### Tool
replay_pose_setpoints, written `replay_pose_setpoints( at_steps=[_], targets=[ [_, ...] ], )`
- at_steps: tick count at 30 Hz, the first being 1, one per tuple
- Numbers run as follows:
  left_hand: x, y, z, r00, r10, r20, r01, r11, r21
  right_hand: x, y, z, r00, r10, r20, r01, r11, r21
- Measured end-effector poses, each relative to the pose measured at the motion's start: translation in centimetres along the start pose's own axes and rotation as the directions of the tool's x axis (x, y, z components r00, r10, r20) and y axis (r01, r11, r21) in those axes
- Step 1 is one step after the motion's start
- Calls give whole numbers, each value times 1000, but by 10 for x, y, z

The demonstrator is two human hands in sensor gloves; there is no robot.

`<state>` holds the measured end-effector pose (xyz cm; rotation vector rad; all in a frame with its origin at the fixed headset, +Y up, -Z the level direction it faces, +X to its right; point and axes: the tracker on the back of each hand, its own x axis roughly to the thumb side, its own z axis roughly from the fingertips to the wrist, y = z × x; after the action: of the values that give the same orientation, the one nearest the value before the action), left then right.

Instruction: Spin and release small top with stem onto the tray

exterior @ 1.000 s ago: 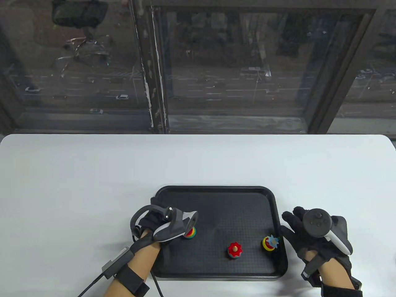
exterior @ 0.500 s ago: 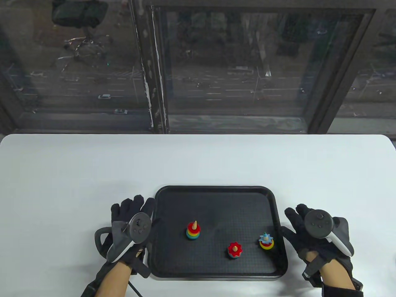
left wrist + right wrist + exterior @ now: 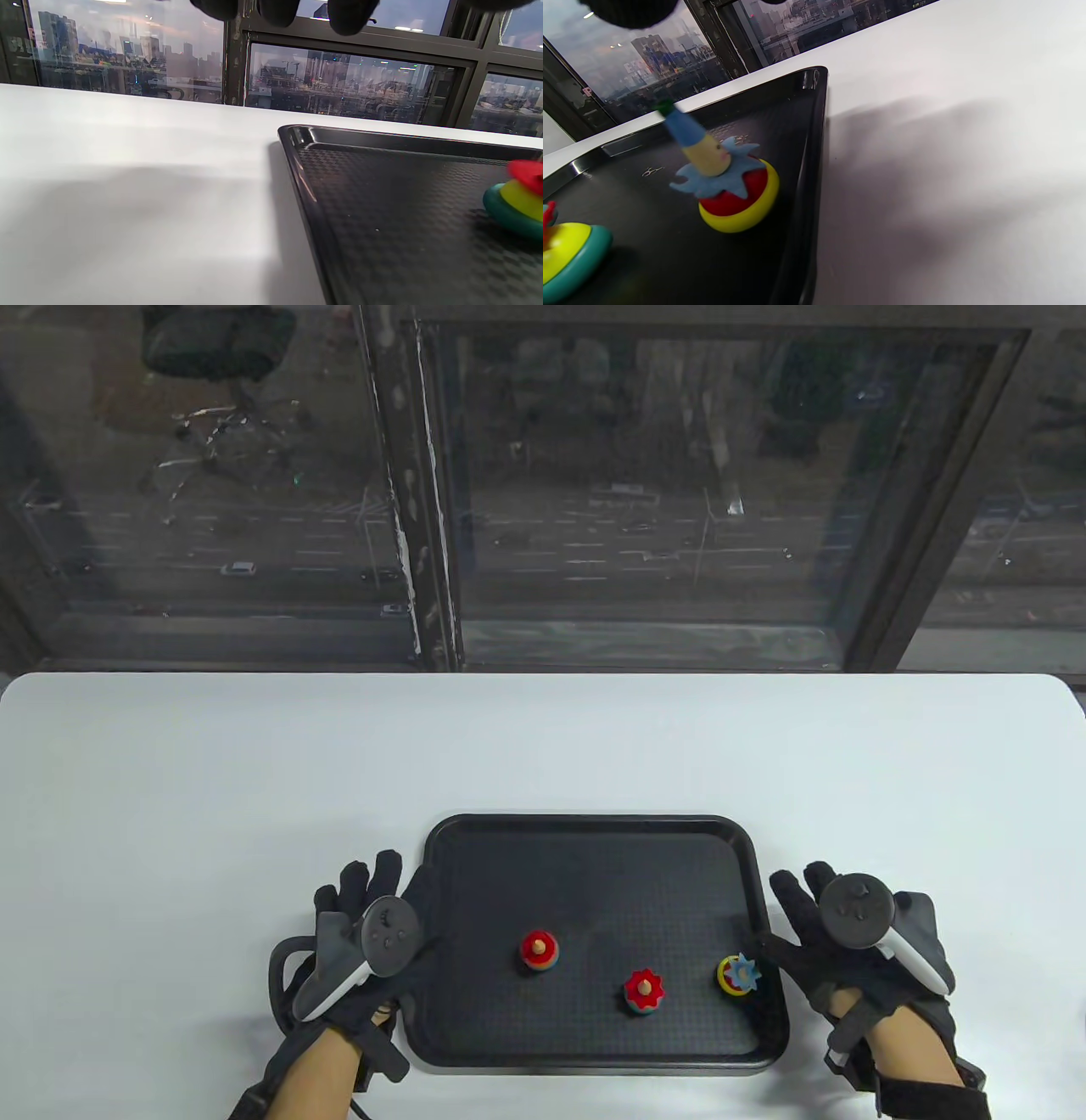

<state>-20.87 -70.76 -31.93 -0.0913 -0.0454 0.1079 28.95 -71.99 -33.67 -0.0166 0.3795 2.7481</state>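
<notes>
On the black tray (image 3: 594,820) a small rainbow top (image 3: 540,951) with a wooden stem stands upright left of centre, free of both hands. It looks blurred at the right edge of the left wrist view as the rainbow top (image 3: 517,199). My left hand (image 3: 365,891) lies open on the table just left of the tray, fingers spread, holding nothing. My right hand (image 3: 797,916) is open beside the tray's right rim. A yellow top with a blue star (image 3: 739,975) leans close to that rim, and the star top (image 3: 725,182) looks tilted in the right wrist view.
A red gear-shaped top (image 3: 644,989) stands on the tray between the other two, also seen as the gear top (image 3: 568,250). The tray rim (image 3: 305,178) runs beside my left hand. The white table (image 3: 543,746) stretches beyond, up to a dark window.
My left hand let go of the rainbow top and pulled back left off the tray onto the table. The top stayed upright and drifted slightly. The star top wobbled near the right rim.
</notes>
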Motion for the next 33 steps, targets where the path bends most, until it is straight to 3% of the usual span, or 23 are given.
replay_pose_setpoints(
  at_steps=[33],
  targets=[
    [1,-2,-5,997,69,23,-69,997,-21,-12,0,8,997,-69,28,70,996,-61]
  ],
)
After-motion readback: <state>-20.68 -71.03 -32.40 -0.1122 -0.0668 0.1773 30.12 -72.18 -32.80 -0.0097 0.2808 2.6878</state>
